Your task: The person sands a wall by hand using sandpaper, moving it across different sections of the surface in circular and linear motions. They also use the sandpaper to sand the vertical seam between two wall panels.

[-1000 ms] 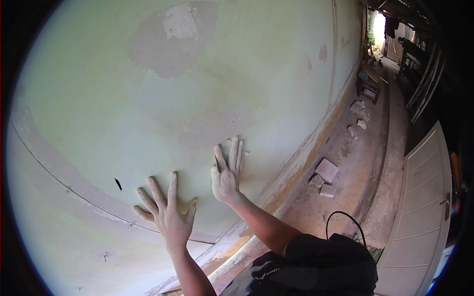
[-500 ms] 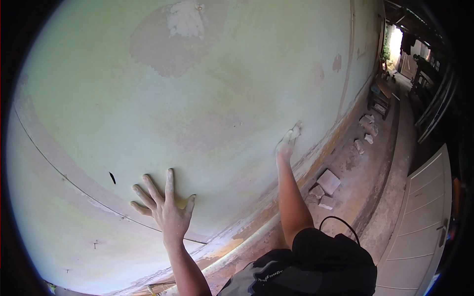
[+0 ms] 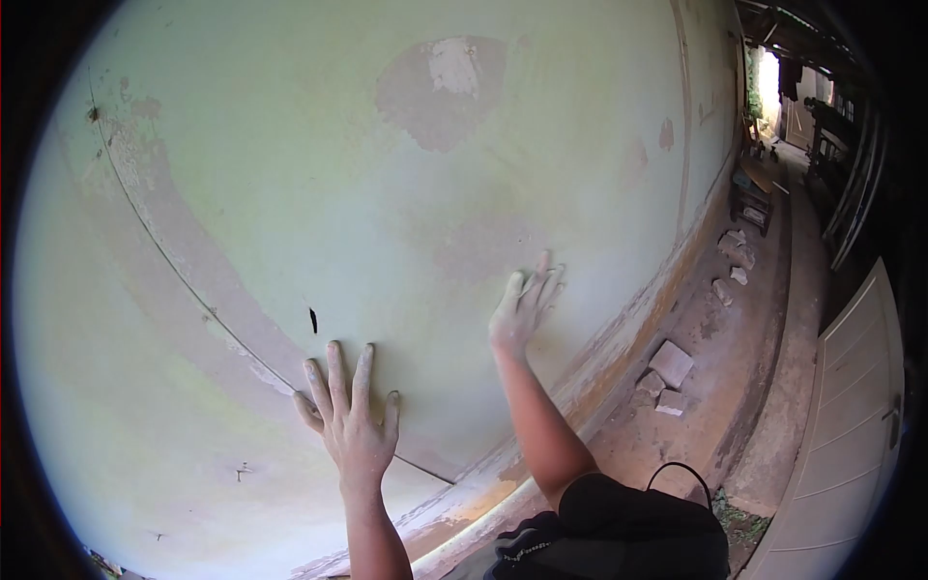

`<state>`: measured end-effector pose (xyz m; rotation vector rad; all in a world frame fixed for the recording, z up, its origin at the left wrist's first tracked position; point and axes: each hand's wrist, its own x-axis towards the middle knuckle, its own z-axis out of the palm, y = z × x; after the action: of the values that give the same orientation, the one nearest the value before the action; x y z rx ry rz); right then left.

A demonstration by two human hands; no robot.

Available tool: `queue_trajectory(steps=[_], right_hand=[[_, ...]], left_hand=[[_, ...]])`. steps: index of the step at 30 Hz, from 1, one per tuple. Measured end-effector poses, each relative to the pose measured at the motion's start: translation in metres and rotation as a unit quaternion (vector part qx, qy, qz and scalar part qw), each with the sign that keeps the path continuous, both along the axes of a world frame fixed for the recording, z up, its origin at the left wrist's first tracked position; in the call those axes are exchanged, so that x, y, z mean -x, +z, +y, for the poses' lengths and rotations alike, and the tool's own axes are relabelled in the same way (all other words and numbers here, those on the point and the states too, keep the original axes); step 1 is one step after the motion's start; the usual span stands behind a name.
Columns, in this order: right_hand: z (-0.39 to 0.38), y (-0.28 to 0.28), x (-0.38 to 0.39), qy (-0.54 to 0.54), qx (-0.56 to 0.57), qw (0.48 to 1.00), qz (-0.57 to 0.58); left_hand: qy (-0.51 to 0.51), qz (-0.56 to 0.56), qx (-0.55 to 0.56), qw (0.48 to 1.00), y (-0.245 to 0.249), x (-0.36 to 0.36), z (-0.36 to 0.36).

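Two hands are on one pale green wall (image 3: pixel 290 174). The left hand (image 3: pixel 353 420) lies flat low on the wall, its five fingers (image 3: pixel 335 367) spread wide and dusted white. The right hand (image 3: pixel 520 311) lies flat higher up and to the right, well apart from the left. Its fingers (image 3: pixel 543 282) are straight and close together, pointing up and to the right. Whether anything lies under them cannot be told. One small dark mark (image 3: pixel 312 320) sits on the wall just above the left hand. One thin line (image 3: pixel 184 275) curves down the wall past that hand. High up is one large bare patch (image 3: pixel 437 92), and one small patch (image 3: pixel 667 133) lies far to its right. Three blocks (image 3: pixel 670 362) lie together on the dirt floor (image 3: pixel 715 387) at the wall's foot, with a few more (image 3: pixel 732 242) farther along. One white door (image 3: pixel 851 445) leans at the right edge. One black cable loop (image 3: pixel 677 472) stands above the dark clothing (image 3: pixel 619 532).
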<state>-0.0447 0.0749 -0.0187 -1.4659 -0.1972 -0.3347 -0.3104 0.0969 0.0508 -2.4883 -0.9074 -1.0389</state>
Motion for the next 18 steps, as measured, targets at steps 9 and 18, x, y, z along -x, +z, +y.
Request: queue_trajectory(steps=[9,18], right_hand=[[0.006,-0.027,-0.033,0.001,-0.063,0.996,-0.055],[0.011,-0.020,0.045,0.030,0.066,0.941,-0.330]], left_hand=[[0.021,-0.082,-0.237,0.968,-0.010,0.004,0.053],[0.031,-0.059,-0.237,0.969,-0.016,0.007,0.055]])
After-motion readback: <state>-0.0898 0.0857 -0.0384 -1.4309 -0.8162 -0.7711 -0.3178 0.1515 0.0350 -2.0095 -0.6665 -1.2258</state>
